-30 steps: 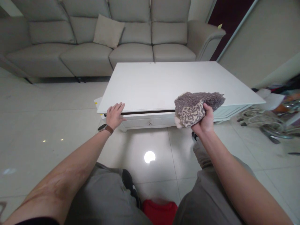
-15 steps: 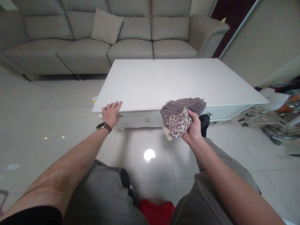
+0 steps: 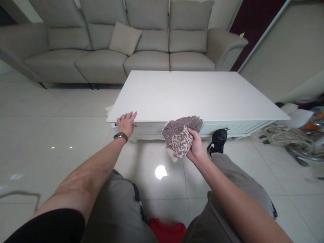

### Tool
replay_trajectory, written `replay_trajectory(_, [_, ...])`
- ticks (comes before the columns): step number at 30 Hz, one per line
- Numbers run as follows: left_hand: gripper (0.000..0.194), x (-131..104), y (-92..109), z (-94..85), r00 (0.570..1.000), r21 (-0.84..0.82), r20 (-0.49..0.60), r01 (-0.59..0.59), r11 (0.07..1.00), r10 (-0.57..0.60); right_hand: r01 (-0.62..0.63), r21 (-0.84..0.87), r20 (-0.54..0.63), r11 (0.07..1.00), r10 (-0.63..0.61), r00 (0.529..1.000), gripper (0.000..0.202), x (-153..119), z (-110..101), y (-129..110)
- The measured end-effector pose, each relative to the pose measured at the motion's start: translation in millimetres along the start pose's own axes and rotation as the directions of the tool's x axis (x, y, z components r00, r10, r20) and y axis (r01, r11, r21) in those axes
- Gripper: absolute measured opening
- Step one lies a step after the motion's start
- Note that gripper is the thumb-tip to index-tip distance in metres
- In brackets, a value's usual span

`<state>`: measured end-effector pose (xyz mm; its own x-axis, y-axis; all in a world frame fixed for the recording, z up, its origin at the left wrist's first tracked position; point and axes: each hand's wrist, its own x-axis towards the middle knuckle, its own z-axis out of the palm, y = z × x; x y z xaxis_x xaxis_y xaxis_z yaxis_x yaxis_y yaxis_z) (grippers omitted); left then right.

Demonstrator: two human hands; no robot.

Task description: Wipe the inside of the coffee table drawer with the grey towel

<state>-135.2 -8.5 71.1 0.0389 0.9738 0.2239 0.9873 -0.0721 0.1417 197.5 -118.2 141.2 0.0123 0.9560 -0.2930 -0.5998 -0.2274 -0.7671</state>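
My right hand [image 3: 196, 143] grips a folded cleaning cloth [image 3: 181, 135], purple-grey and shaggy with a cream pattern on one side. The cloth is held in front of the near edge of a white coffee table [image 3: 187, 94], covering part of the drawer front below. At the table's near left corner rests my left hand [image 3: 127, 123], fingers stretched over the top edge and nothing in it. A watch [image 3: 120, 135] with a brown strap is on the left wrist.
Behind the table stands a grey sofa [image 3: 144, 62] with a beige cushion [image 3: 125, 37]. Coiled hoses or cables [image 3: 286, 135] and other items lie on the floor at right. A black shoe [image 3: 218, 141] is by the table front. Something red [image 3: 167, 231] lies between my legs.
My right hand has moved left and slightly down with the cloth, uncovering more of the black shoe. My left hand keeps its place on the table corner. The view has shifted slightly.
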Motion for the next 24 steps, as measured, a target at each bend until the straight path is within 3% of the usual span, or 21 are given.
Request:
replay_trajectory(3, [0.079,2.1,10.8,-7.2,0.999,0.005,0.01,0.032,0.999,-0.032,-0.066,0.056,0.02,0.996,0.065,0.998,0.027,3.0,-1.8,2.2])
replay_trajectory(5, [0.083,1.4,26.8,-21.8,0.998,-0.04,0.038,0.042,0.998,-0.041,-0.104,0.104,0.038,0.989,0.101,0.994,0.027,5.8,-2.3,3.0])
replay_trajectory(7, [0.083,-5.6,50.4,-43.8,0.996,-0.186,0.074,-0.029,0.982,0.043,-0.122,0.138,0.04,0.983,0.118,0.992,0.026,8.5,-2.0,4.0])
replay_trajectory(8, [0.082,-12.3,64.3,-55.8,0.987,-0.304,0.083,-0.107,0.947,0.138,-0.126,0.144,0.036,0.982,0.122,0.992,0.026,9.7,-1.8,4.9])
replay_trajectory(10, [0.077,-31.8,93.8,-77.2,0.919,-0.558,0.073,-0.284,0.78,0.387,-0.133,0.12,0.033,0.984,0.129,0.991,0.025,11.0,-0.9,7.7])
replay_trajectory(11, [0.075,-43.4,108.1,-84.8,0.881,-0.657,0.071,-0.312,0.686,0.468,-0.137,0.093,0.04,0.986,0.134,0.99,0.025,11.2,-0.3,9.7])
replay_trajectory(13, [0.086,-66.0,133.1,-91.5,0.818,-0.771,0.108,-0.29,0.567,0.565,-0.154,0.03,0.07,0.988,0.152,0.986,0.027,10.4,1.8,14.1])
replay_trajectory(17, [0.114,-90.4,160.5,-80.0,0.735,-0.846,0.162,-0.241,0.476,0.659,-0.179,-0.051,0.144,0.983,0.185,0.972,0.035,7.0,6.8,22.5])
replay_trajectory(20, [0.094,-89.5,163.5,-67.9,0.757,-0.898,0.202,-0.11,0.426,0.621,-0.15,-0.093,0.156,0.984,0.163,0.974,0.042,7.8,6.2,25.9])
replay_trajectory(22, [0.066,-84.6,161.5,-60.7,0.811,-0.92,0.27,0.057,0.388,0.519,-0.132,-0.121,0.141,0.984,0.148,0.979,0.044,11.2,2.9,26.2])
replay_trajectory(24, [0.043,-78.3,158.4,-53.1,0.872,-0.933,0.327,0.238,0.269,0.364,-0.105,-0.175,0.11,0.979,0.126,0.986,0.044,15.8,-1.0,24.7])
